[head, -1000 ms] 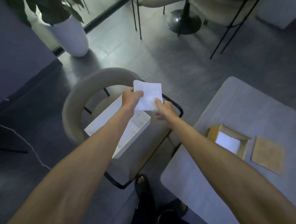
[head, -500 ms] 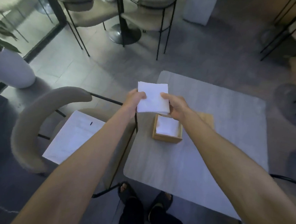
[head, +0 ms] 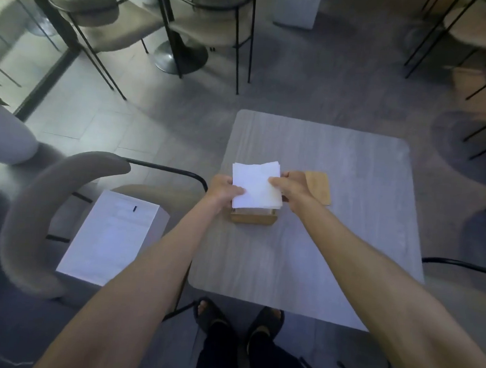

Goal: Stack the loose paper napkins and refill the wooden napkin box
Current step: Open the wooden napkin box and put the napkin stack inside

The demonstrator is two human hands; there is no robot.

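At the bottom centre of the frame the person's sandalled feet (head: 236,320) stand at the near edge of the grey worktop (head: 302,258). At lower left a white carton (head: 110,237) rests on the seat of a curved-back chair (head: 35,213); its contents cannot be made out.

Centre frame, both hands are over the wooden napkin box (head: 253,218). The left hand (head: 224,189) has its grip closed on the left edge of the napkin stack (head: 256,186), and the right hand (head: 291,184) pinches the right edge. The stack is held just above the box opening, slightly fanned at its far corner. A thin white band shows inside the box, indicating napkins already there.

Judgement: the step in hand is loading the stack. The next move calls for squaring the edges, aligning them with the box walls and lowering straight in.

Just beyond the right hand, a flat wooden lid (head: 318,187) lies on the worktop, off the box.
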